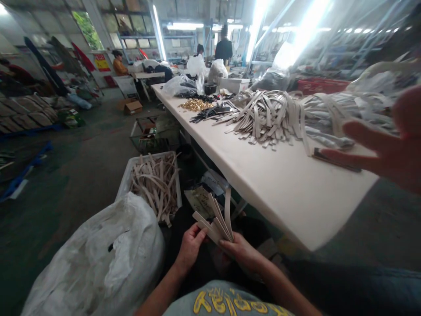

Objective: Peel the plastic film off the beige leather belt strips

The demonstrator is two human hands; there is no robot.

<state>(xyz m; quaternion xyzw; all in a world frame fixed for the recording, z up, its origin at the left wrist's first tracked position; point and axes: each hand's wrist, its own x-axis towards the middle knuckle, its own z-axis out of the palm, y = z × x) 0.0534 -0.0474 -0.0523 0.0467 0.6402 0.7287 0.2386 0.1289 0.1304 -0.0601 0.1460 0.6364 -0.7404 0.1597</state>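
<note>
Low in the middle of the view, my two hands hold a fanned bundle of beige strips over my lap. My left hand pinches the lower left ends of the strips with curled fingers. My right hand grips the bundle from below on its right side. Just left of my hands stands a white crate filled with more beige strips. A long white table runs beside me on the right.
A large white sack lies at the lower left. The table carries a big heap of pale strips, dark strips and gold pieces. Another person's open hand reaches in at the right edge. People work at the far end.
</note>
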